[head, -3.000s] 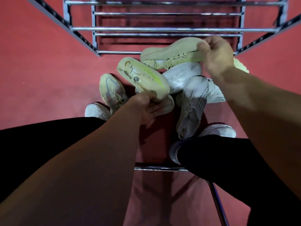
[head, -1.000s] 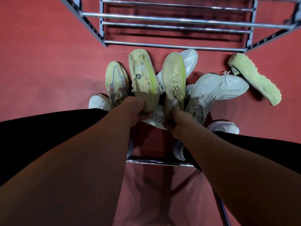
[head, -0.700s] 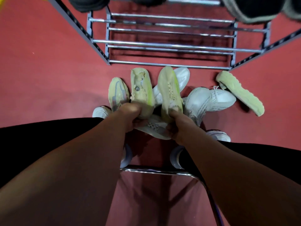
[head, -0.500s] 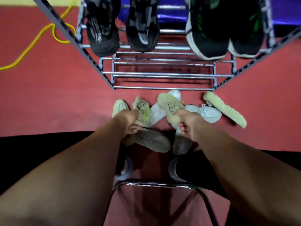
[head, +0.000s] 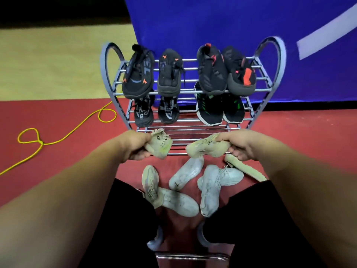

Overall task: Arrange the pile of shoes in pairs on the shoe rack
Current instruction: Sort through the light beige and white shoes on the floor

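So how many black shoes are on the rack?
8. Four on the top shelf. Four on the shelf below, partly hidden by the top ones. None seem hidden.

Partly legible lettering "ORENS" on a black shoe, second shelf

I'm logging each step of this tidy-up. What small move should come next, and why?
Probably set both shoes side by side on the bare lower bars. The left hand and right hand each hold a pale greenish shoe just in front of the shoe rack; black pairs fill the upper tiers.
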